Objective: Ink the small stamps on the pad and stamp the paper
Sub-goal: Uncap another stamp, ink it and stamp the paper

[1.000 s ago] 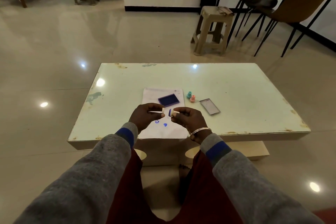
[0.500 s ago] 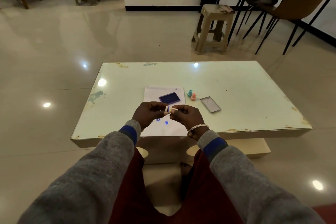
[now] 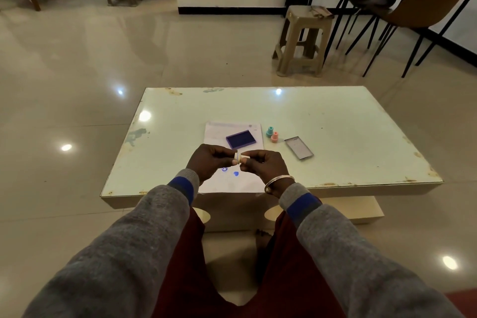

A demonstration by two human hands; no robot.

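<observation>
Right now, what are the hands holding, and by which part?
A white stamp, held level above the paper. The left hand pinches its left end, the right hand its right end.

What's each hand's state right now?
Left hand: pinching the small white stamp at its left end.
Right hand: pinching the same stamp's other end.

A low rectangular table with a glossy pale-green top (image 3: 335,116), chipped and stained along its edges, stands on the tiled floor. A white sheet of paper (image 3: 219,131) lies on it, reaching the near edge, and carries a dark blue rectangular ink pad (image 3: 240,139) and two blue stamped marks (image 3: 224,169). Just right of the paper stand a small teal stamp (image 3: 269,131) and a small pink stamp (image 3: 275,137), then a flat grey rectangular lid (image 3: 299,147).
</observation>
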